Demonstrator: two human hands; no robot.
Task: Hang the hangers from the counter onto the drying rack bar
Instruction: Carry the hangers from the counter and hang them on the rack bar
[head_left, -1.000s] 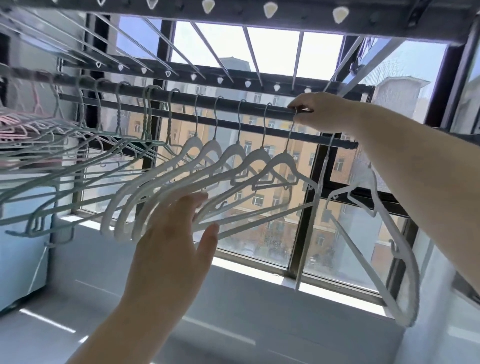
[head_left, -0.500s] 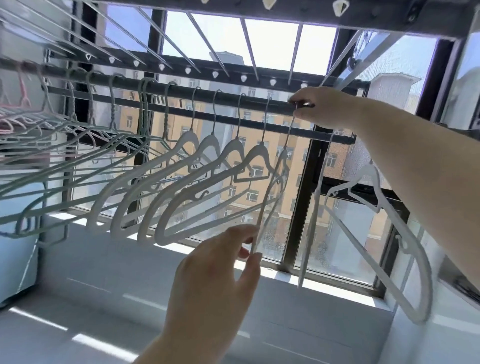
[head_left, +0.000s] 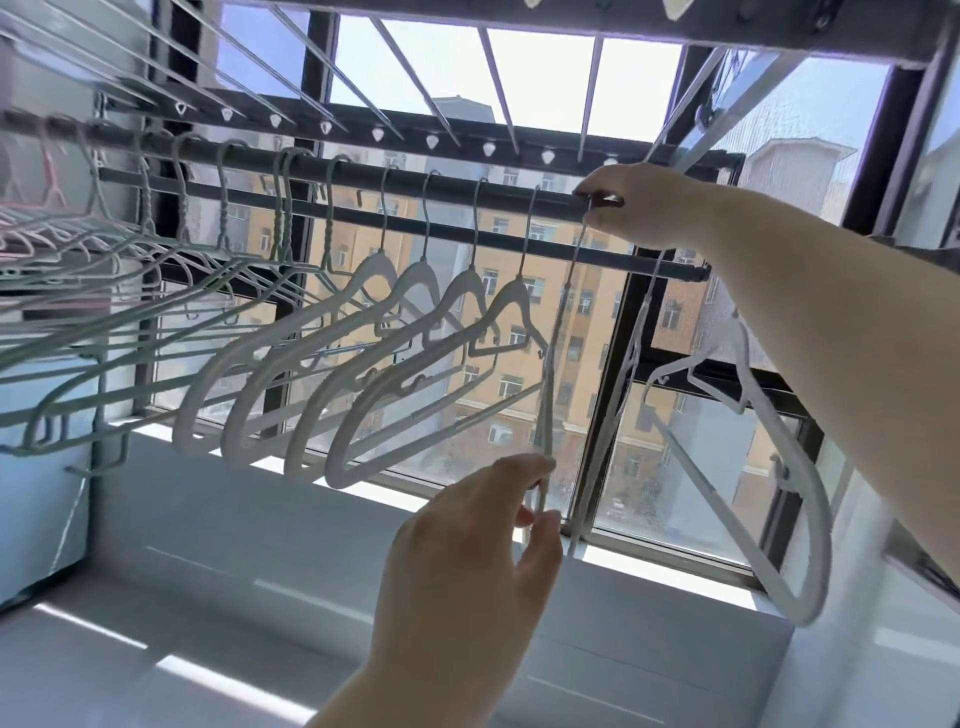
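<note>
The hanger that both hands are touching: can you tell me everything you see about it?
The white hanger is thin and looks like plastic, with a grey wire hook on top. It faces the camera edge-on, so it shows as a narrow strip hanging almost straight down. Its hook is at the dark drying rack bar, where the right hand grips it. The left hand pinches its bottom end between thumb and fingers.

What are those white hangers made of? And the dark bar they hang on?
White chunky hangers: probably plastic, matte, thick moulded shapes with notches. Their thin grey hooks look like metal wire. Dark round rack bar: likely painted metal, smooth, dull sheen.
</note>
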